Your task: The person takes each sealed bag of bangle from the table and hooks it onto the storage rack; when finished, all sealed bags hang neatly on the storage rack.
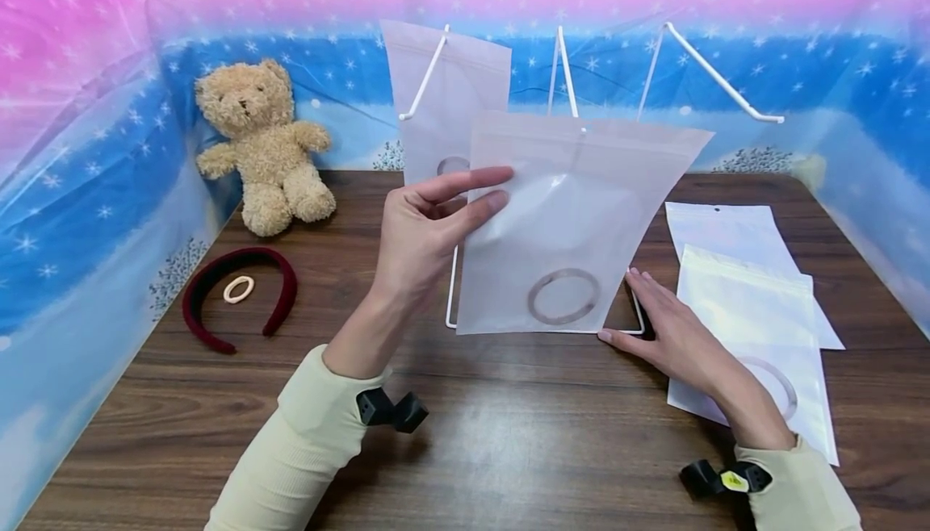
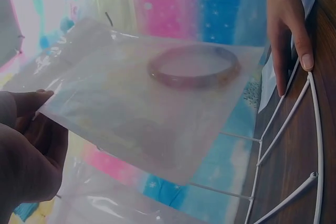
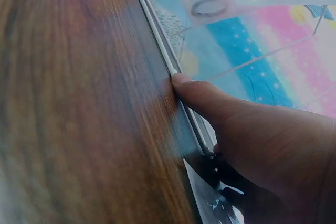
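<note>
My left hand [image 1: 421, 232] pinches the left edge of a translucent white zip bag [image 1: 530, 232] between thumb and fingers. A ring-shaped item [image 1: 533, 297] shows through the bag's lower part. At the bag's top hole is the tip of the white wire rack's middle prong; I cannot tell how far it passes through. My right hand [image 1: 683, 345] rests at the front right corner of the rack's base [image 1: 639, 317], fingers fairly straight along the side, thumb touching the front bar [image 3: 163, 51]. Another bag [image 1: 450, 79] with a ring-shaped item hangs from the left prong [image 1: 425, 79].
Two more white bags [image 1: 748, 305] lie overlapping at the right; a ring-shaped item shows in the upper one. On the left sit a teddy bear [image 1: 265, 144], a dark red headband [image 1: 286, 289] and a small cream ring [image 1: 228, 289]. The right prong [image 1: 726, 75] juts outward.
</note>
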`<state>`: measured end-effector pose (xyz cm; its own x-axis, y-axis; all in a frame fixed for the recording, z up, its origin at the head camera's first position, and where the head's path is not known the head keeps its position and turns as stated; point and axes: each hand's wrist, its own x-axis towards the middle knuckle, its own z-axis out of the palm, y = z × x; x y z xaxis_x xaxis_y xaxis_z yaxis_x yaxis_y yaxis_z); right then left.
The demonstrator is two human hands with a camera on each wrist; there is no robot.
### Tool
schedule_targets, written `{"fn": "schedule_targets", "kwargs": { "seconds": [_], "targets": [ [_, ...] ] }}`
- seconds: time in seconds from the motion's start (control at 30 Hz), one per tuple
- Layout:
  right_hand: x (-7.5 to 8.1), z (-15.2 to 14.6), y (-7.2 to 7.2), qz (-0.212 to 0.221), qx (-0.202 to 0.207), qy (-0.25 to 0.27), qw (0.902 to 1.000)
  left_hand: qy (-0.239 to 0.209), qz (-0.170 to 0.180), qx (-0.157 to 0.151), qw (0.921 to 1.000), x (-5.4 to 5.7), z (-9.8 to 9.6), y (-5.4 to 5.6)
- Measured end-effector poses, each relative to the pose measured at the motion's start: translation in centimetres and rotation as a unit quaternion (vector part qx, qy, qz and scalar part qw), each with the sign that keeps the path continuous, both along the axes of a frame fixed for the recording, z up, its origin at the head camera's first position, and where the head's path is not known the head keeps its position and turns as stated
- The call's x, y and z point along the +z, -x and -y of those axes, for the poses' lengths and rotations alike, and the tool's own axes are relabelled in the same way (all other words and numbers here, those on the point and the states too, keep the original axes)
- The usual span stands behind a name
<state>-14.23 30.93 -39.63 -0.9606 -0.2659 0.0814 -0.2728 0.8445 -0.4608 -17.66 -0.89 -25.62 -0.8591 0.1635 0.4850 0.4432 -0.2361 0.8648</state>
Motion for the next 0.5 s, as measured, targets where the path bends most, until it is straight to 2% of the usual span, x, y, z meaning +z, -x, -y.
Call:
{"fn": "schedule_targets", "kwargs": {
  "seconds": [0.17, 0.5],
  "targets": [
    [0.1, 0.0, -0.1, 0.006, -0.008, -0.004, 0.9999, -0.005, 0.008, -0.004, 0.9999, 0.4, 0.4, -0.4],
    [0.1, 0.1, -0.1, -0.002, 0.001, 0.007, 1.0, 0.018, 0.025, -0.027, 0.9992, 1.1, 0.9, -1.3]
  ]
}}
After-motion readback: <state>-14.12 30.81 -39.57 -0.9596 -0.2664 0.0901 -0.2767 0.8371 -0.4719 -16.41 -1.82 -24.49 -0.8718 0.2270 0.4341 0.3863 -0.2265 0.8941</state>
